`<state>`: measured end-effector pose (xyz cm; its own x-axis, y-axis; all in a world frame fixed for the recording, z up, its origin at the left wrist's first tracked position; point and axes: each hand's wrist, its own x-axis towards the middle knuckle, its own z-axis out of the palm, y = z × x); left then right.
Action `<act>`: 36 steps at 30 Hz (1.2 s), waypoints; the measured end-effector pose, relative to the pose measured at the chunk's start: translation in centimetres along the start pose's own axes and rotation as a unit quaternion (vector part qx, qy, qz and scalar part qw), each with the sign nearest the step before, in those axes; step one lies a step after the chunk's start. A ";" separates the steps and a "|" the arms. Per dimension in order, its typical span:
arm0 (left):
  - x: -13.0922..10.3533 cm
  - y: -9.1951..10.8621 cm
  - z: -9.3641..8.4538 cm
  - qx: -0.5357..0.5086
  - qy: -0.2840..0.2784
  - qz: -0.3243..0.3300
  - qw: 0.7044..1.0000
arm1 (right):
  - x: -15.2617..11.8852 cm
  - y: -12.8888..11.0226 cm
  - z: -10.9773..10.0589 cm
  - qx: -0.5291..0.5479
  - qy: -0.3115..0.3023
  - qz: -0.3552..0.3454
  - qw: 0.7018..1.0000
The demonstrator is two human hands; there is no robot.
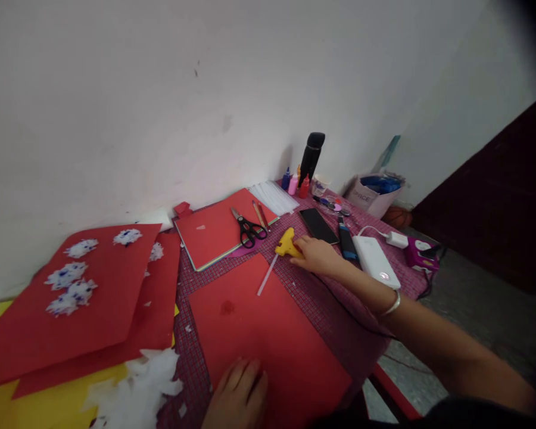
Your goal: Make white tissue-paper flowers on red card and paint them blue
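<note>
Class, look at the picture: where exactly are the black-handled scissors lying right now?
The scissors lie on the far red sheet, beside two pencils, just left of the yellow glue gun that the right hand is touching.

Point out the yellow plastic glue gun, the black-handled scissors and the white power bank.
yellow plastic glue gun (286, 242), head view, on its body left of the right hand.
black-handled scissors (249, 231), head view, on the handles.
white power bank (375, 260), head view, on its top face.

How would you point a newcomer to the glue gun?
Start at the red sheet under the left hand. Just beyond its far edge, the right hand touches the glue gun: the only yellow tool, a clear stick trailing from it, right of the black-handled scissors.
</note>
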<state>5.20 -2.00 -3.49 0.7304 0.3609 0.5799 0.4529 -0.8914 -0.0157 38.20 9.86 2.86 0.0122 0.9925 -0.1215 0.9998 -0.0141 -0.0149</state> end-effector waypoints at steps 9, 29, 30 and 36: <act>-0.5 -0.6 0.5 0.005 0.017 0.024 1.000 | -1.3 2.4 0.3 -0.018 0.016 -0.013 1.000; 1.9 1.2 -3.5 -0.118 -0.273 -0.089 0.950 | -4.5 -13.9 1.9 0.184 -0.034 -0.298 0.936; 1.9 1.2 -3.6 -0.118 -0.274 -0.091 0.950 | -4.5 -13.9 2.5 0.192 -0.038 -0.294 0.936; 2.1 1.0 -3.5 -0.117 -0.283 -0.097 0.947 | -2.5 -11.6 4.7 0.224 -0.035 -0.225 0.948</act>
<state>5.35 -3.08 0.56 0.8325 0.5536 0.0237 0.5285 -0.8061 0.2661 26.47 6.95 -1.28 -0.4302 0.9001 -0.0692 0.7964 0.3423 -0.4986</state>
